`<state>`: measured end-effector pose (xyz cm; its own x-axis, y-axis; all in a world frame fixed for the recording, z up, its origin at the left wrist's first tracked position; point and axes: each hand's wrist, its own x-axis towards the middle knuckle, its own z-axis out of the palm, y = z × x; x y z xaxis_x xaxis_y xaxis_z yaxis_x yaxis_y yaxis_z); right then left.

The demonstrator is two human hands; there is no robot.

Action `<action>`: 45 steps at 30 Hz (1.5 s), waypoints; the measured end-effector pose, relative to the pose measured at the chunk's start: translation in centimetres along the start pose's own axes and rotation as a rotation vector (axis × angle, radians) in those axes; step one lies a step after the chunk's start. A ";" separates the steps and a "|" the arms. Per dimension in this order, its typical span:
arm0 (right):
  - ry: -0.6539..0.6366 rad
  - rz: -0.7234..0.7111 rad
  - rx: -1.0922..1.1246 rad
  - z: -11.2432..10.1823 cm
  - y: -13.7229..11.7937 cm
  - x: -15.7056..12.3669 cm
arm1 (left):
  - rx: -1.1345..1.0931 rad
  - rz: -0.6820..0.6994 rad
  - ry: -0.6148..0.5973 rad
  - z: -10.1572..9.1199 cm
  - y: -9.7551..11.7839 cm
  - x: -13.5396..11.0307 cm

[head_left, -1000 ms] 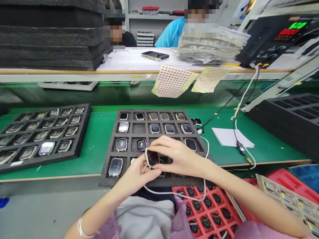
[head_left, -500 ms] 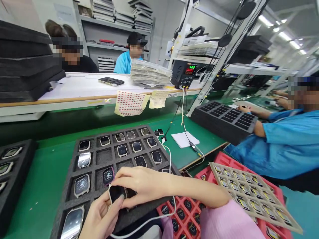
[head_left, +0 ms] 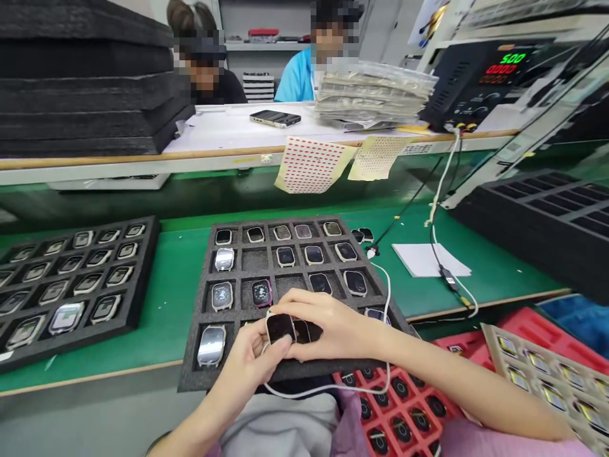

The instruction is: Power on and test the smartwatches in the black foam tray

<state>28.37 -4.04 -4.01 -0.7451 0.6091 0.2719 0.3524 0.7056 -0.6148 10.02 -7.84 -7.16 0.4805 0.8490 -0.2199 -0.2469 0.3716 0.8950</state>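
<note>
A smartwatch case [head_left: 280, 328] with a dark screen and pale frame is tilted up above the front of the black foam tray [head_left: 188, 371]. My left hand [head_left: 259, 355] closes on its left side, thumb over the lower screen edge. On its right side, my right hand [head_left: 323, 320] grips it with fingers along the top and thumb below. A white cable [head_left: 328, 392] loops from below my hands; whether it joins the watch is hidden. Just behind sits a purple-framed watch [head_left: 261, 293] with a lit face. Another dark watch [head_left: 301, 331] shows between my right fingers.
A second foam tray of watches [head_left: 155, 254] lies at left. Red trays with round black parts [head_left: 399, 406] and a beige tray [head_left: 528, 381] are at lower right. Above the bench, a shelf [head_left: 223, 143] carries foam stacks and a power supply [head_left: 480, 82]. Two people sit beyond.
The view has swung left and down, showing more of the left tray; the person at right is mostly out of view. Both hands keep hold of the same watch over the tray.
</note>
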 end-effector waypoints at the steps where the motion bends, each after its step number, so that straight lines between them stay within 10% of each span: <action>1: -0.001 -0.005 -0.006 0.0 0.0 0.0 | 0.005 -0.002 -0.001 0.0 0.0 0.0; 45: 0.147 -0.105 -0.169 1.0 0.3 0.0 | 0.095 0.123 -0.013 -0.5 0.0 0.1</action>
<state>27.88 -4.22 -4.92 -0.6966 0.5669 0.4398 0.3766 0.8106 -0.4484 9.68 -7.55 -7.37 0.4622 0.8809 -0.1019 -0.2241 0.2272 0.9477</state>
